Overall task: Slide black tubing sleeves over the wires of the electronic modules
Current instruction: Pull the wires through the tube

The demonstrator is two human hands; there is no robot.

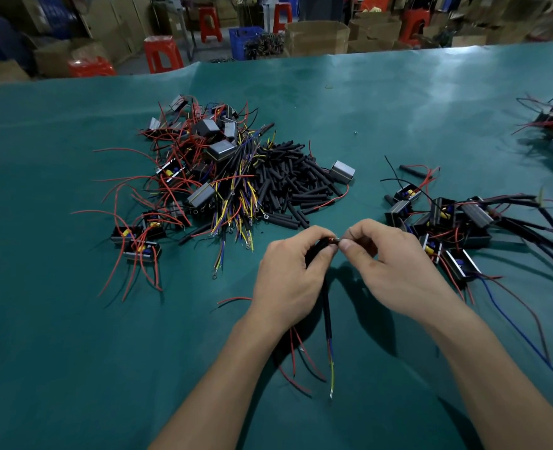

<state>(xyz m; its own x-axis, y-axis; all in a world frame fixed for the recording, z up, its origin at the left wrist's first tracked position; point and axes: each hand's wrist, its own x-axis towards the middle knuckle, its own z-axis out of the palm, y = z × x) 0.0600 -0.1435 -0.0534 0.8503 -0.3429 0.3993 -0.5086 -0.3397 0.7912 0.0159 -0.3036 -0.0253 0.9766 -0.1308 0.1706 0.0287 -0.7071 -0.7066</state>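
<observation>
Head view shows the left hand [289, 274] closed around a black tubing sleeve [326, 306], holding its mouth up toward the right hand [389, 264], whose thumb and forefinger pinch red wire ends [333, 239] right at that opening, probably to thread them in. Blue and yellow leads [331, 365] hang out of the sleeve's lower end above the green table mat [73, 352]. Loose sleeves [296, 186] lie heaped just ahead, unsleeved modules [184, 164] to their left, sleeved modules [457, 222] on the right, each within easy reach.
</observation>
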